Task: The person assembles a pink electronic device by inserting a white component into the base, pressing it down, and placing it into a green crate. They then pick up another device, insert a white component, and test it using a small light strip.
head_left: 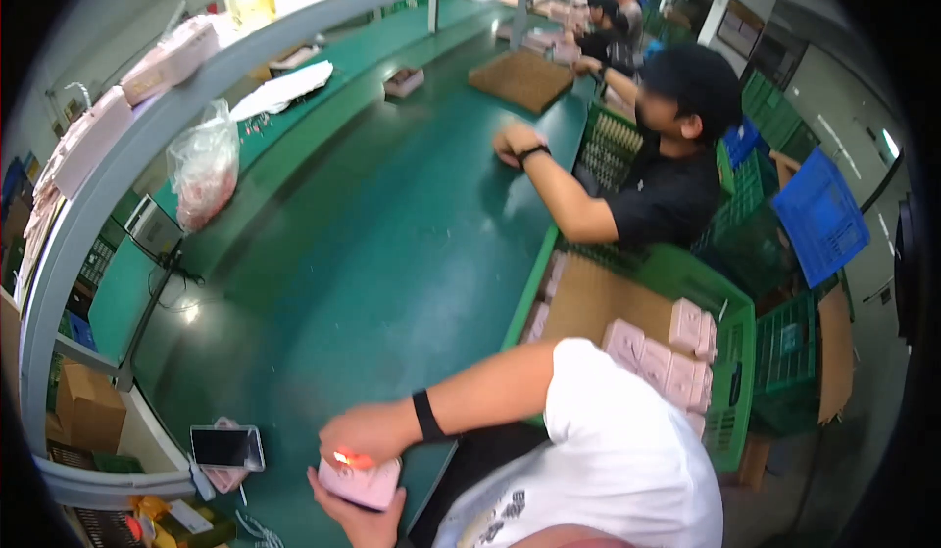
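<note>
My left hand (377, 523) is closed around a small pink box (365, 484) low in the view, with its thumb and fingers along the sides. Bent over the top of that box is my right hand (368, 435), a black band on its wrist. A bright red-orange glow shows at its fingers, against the box. What these fingers hold, if anything, I cannot make out. To the left of both hands, a phone-like device with a dark screen (227, 447) lies on a pink piece on the green work surface (392, 254).
A green crate (730, 421) with pink boxes (667, 367) and cardboard is at my right. Beyond it, a co-worker in black (676, 175) reaches over the surface. A clear plastic bag (206, 171), a brown board (520, 79) and a small box (403, 81) lie farther off.
</note>
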The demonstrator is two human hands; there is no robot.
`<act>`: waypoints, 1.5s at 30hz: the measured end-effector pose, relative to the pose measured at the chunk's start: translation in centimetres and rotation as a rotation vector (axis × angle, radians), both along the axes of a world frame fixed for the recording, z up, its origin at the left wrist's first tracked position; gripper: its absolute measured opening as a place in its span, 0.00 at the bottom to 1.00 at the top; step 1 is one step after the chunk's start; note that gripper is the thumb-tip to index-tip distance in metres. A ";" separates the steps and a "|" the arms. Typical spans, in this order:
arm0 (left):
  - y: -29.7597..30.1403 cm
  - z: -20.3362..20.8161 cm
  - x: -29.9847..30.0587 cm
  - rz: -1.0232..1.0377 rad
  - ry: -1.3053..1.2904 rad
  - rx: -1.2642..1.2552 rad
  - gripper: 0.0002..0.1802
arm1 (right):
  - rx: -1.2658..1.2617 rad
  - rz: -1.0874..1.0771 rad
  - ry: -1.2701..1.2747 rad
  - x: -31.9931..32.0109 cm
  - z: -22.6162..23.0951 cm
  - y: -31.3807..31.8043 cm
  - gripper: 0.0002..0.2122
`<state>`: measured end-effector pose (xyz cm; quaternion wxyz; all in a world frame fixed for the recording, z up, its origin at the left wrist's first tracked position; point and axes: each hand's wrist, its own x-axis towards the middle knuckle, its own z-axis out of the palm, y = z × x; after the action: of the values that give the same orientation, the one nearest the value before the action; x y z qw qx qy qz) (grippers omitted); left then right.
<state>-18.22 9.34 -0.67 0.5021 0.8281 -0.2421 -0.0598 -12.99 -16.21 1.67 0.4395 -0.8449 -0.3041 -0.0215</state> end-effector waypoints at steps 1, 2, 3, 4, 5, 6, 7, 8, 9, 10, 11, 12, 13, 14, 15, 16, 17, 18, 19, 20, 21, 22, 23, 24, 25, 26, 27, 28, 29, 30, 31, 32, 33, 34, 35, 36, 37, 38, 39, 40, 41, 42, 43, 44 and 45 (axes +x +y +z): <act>-0.3 -0.5 0.1 -0.028 -0.013 -0.077 0.68 | 0.026 0.014 -0.006 -0.4 -0.4 -0.5 0.06; -0.1 -1.0 0.3 -0.032 -0.027 -0.135 0.63 | 0.071 0.053 -0.009 -0.3 -0.7 -0.2 0.06; 0.3 -1.2 0.7 -0.036 -0.023 -0.123 0.63 | 0.083 0.048 -0.006 -0.4 -0.5 -0.2 0.06; 0.4 -1.3 1.0 -0.074 0.068 -0.152 0.65 | 0.038 0.039 -0.003 -0.6 -0.3 -0.5 0.05; 0.9 -1.3 1.0 -0.109 0.169 -0.169 0.66 | 0.005 0.029 0.008 -0.9 -0.3 -0.2 0.05; 1.6 -1.1 1.4 -0.144 0.272 -0.186 0.68 | 0.035 0.019 0.021 -1.3 -0.2 0.2 0.05; 2.4 -1.0 2.2 -0.148 0.288 -0.154 0.68 | 0.016 0.010 0.050 -1.6 -0.1 0.8 0.05; 2.0 -1.2 2.3 -0.149 0.299 -0.118 0.72 | -0.020 0.005 0.085 -2.1 0.2 0.3 0.06; 1.7 -1.3 2.6 -0.150 0.309 -0.082 0.75 | -0.055 0.002 0.119 -2.1 0.5 -0.2 0.06; 2.0 -1.2 2.4 -0.143 0.322 -0.042 0.78 | -0.034 0.006 0.138 -2.1 0.4 -0.1 0.06; 2.3 -0.9 2.2 -0.136 0.340 -0.024 0.78 | -0.046 0.014 0.113 -2.1 0.3 -0.1 0.07; 2.5 -0.5 2.1 -0.146 0.354 0.001 0.78 | -0.060 0.024 0.084 -2.2 0.2 -0.1 0.07; 2.3 -0.3 2.5 -0.173 0.362 0.021 0.78 | -0.081 0.019 0.050 -2.3 0.1 -0.4 0.08; 2.2 -0.1 2.7 -0.196 0.368 0.039 0.78 | -0.071 0.016 0.055 -2.3 0.2 -0.6 0.08; 2.7 0.2 2.2 -0.150 0.373 0.050 0.78 | -0.069 0.029 0.056 -2.1 0.1 -0.2 0.08; 3.0 0.8 1.6 -0.140 0.383 0.056 0.76 | -0.063 0.068 0.055 -1.8 0.1 0.2 0.09; 3.3 1.2 0.9 -0.120 0.392 0.059 0.74 | -0.056 0.118 0.053 -1.6 0.1 0.7 0.09; 2.7 1.4 1.2 -0.118 0.391 0.047 0.72 | -0.051 0.182 0.045 -1.7 0.4 0.4 0.09; 2.0 1.5 1.9 -0.172 0.385 0.052 0.71 | -0.059 0.074 0.080 -2.3 1.0 -0.4 0.10; 1.5 2.0 2.6 -0.193 0.375 0.065 0.71 | -0.057 -0.004 0.109 -2.5 1.4 -0.9 0.10; 1.6 1.9 2.8 -0.218 0.326 0.109 0.71 | -0.068 -0.010 0.085 -2.5 1.6 -1.2 0.10; 1.8 1.5 3.2 -0.243 0.285 0.157 0.71 | -0.077 -0.018 0.063 -2.3 1.8 -1.7 0.09; 2.0 1.4 2.9 -0.229 0.222 0.137 0.74 | -0.062 -0.054 0.085 -2.6 1.8 -1.4 0.08; 1.7 1.4 2.7 -0.223 0.159 0.120 0.76 | -0.052 -0.097 0.113 -2.5 1.8 -1.2 0.07; 1.1 1.5 2.3 -0.173 0.128 0.081 0.78 | -0.063 -0.092 0.096 -2.4 2.2 -1.3 0.06; 0.9 1.4 1.5 -0.126 0.090 0.036 0.80 | -0.083 -0.093 0.076 -2.2 2.7 -1.1 0.06; 0.6 1.2 0.4 -0.078 0.111 0.043 0.80 | -0.099 -0.095 0.109 -2.5 3.0 -0.9 0.06; 0.2 1.3 0.4 -0.078 0.029 0.141 0.82 | -0.119 -0.109 0.124 -2.0 3.2 -0.8 0.07; 0.3 1.2 0.3 -0.086 -0.053 0.239 0.84 | -0.116 -0.079 0.123 -1.6 3.1 -0.4 0.07; 0.3 1.2 0.1 -0.069 -0.049 0.238 0.84 | -0.086 -0.086 0.205 -1.6 3.3 -0.4 0.07; 0.2 1.1 0.1 -0.054 -0.044 0.238 0.82 | -0.058 -0.094 0.279 -1.5 3.7 -0.5 0.08; 0.1 1.0 0.1 -0.041 -0.041 0.238 0.81 | -0.032 -0.105 0.352 -1.5 4.0 -0.5 0.08; 0.1 1.0 0.2 -0.036 -0.042 0.239 0.80 | -0.035 -0.101 0.340 -1.7 4.0 -0.6 0.08; 0.0 1.1 0.2 -0.031 -0.054 0.237 0.80 | -0.017 -0.103 0.288 -1.8 3.5 -0.8 0.09; 0.0 1.1 0.1 -0.019 -0.089 0.222 0.71 | 0.004 -0.108 0.238 -2.0 2.9 -0.8 0.10; 0.0 1.2 0.1 -0.008 -0.124 0.207 0.63 | 0.027 -0.115 0.188 -2.1 2.6 -0.8 0.10; -0.2 1.4 0.2 0.001 -0.159 0.192 0.55 | 0.030 -0.117 0.178 -2.1 2.5 -0.8 0.10; -0.4 1.5 0.5 -0.002 -0.160 0.193 0.55 | 0.022 -0.118 0.168 -2.2 2.4 -0.5 0.11; -1.0 1.6 1.2 0.046 -0.187 0.151 0.44 | 0.014 -0.120 0.159 -2.3 2.4 -0.2 0.13; -1.9 1.7 2.0 0.096 -0.217 0.106 0.35 | 0.005 -0.121 0.145 -2.3 2.4 -0.2 0.14; -2.6 1.8 2.4 0.145 -0.246 0.061 0.25 | 0.005 -0.123 0.143 -2.2 2.4 -0.2 0.14; -3.2 1.9 2.5 0.143 -0.246 0.060 0.25 | 0.009 -0.126 0.165 -2.2 2.4 -0.2 0.15; -3.8 2.0 2.7 0.176 -0.253 0.025 0.20 | 0.014 -0.131 0.187 -2.1 2.3 -0.3 0.16; -4.4 2.1 2.8 0.209 -0.259 -0.011 0.15 | 0.018 -0.136 0.211 -2.1 2.2 -0.3 0.17; -4.7 2.2 2.8 0.244 -0.263 -0.046 0.10 | 0.016 -0.137 0.213 -2.1 2.0 -0.3 0.17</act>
<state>-15.40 4.65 1.49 0.4883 0.8404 -0.2047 0.1160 -15.08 -16.52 3.67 0.4734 -0.8578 -0.1970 0.0358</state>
